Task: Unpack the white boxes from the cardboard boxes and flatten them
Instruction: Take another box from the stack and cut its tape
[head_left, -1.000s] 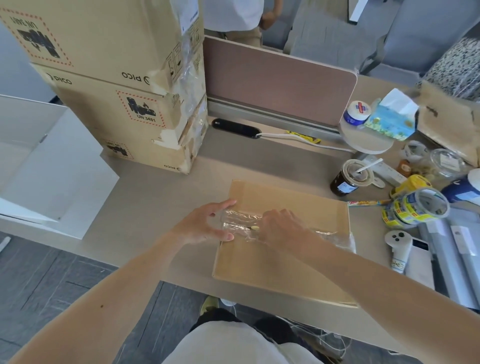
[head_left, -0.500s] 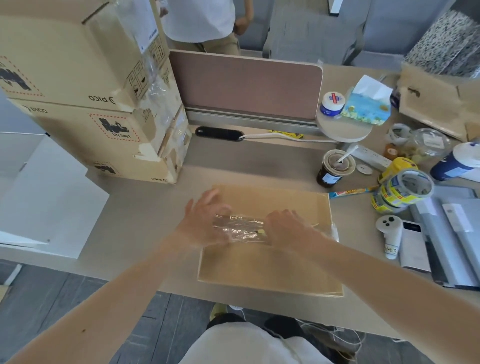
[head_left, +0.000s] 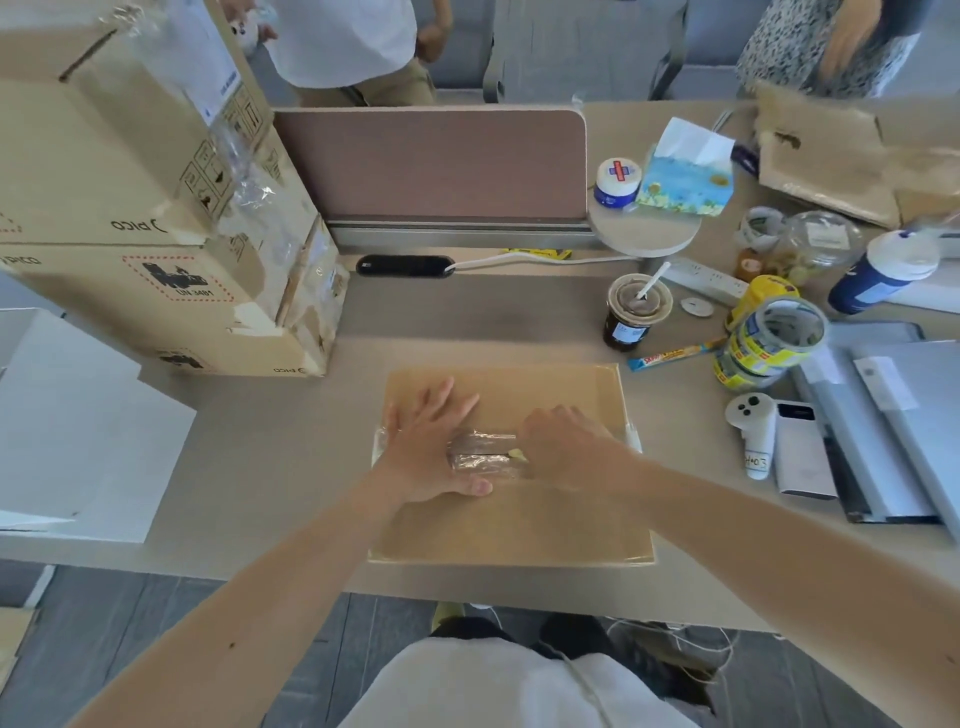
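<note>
A closed flat cardboard box (head_left: 511, 525) lies on the desk in front of me, with clear tape (head_left: 485, 454) across its middle seam. My left hand (head_left: 431, 452) lies flat on the box's left half, fingers straight and spread, the thumb along the tape's near side. My right hand (head_left: 569, 447) is curled over the tape on the right half; its fingertips are hidden. Two stacked cardboard boxes (head_left: 145, 218) with torn tape stand at the far left. White flat box panels (head_left: 78, 441) lie at the left edge.
A brown divider panel (head_left: 431, 166) stands behind. On the right are a coffee cup (head_left: 636, 312), tape rolls (head_left: 774, 338), a white controller (head_left: 753, 431), a phone (head_left: 802, 452), grey laptops (head_left: 893, 415), a tissue box (head_left: 685, 176) and a bottle (head_left: 878, 275). Other people stand beyond the desk.
My left hand has slid further onto the box and spread flat. My view has tilted up and moved nearer. My right hand has stayed on the tape.
</note>
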